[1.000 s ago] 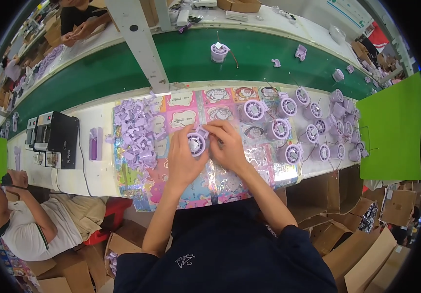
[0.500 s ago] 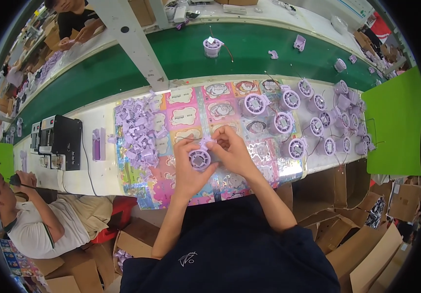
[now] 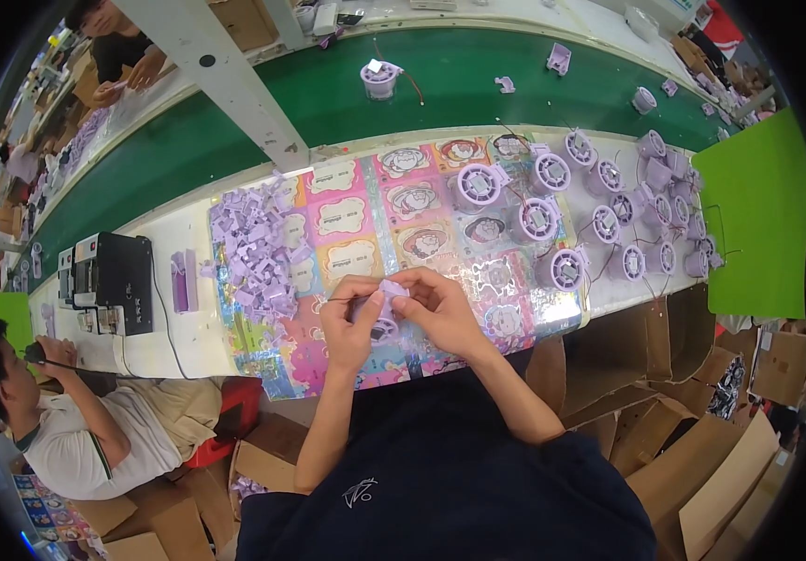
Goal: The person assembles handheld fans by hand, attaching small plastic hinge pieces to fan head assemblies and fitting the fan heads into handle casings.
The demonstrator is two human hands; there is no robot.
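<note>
My left hand [image 3: 347, 323] is closed around a lilac round fan housing [image 3: 384, 330], whose spoked face is now partly hidden by the fingers. A small lilac bracket piece [image 3: 392, 291] sits at the housing's far side, with both thumbs against it. My right hand [image 3: 438, 316] pinches this piece from the right. A thin dark wire sticks out to the left by my left fingers. Both hands are just above the colourful printed sheets [image 3: 342, 220] on the table.
Loose lilac brackets [image 3: 258, 243] lie heaped at the left. Several fan housings with wires [image 3: 538, 221] stand to the right. Beyond runs a green conveyor belt [image 3: 459, 84], carrying another fan housing [image 3: 379, 79]. A black machine [image 3: 113, 280] and a seated co-worker [image 3: 75, 421] are at the left.
The fan housing has tilted, so less of its spoked face shows. My left thumb has moved up from its near side to the bracket piece. The whole view has shifted slightly.
</note>
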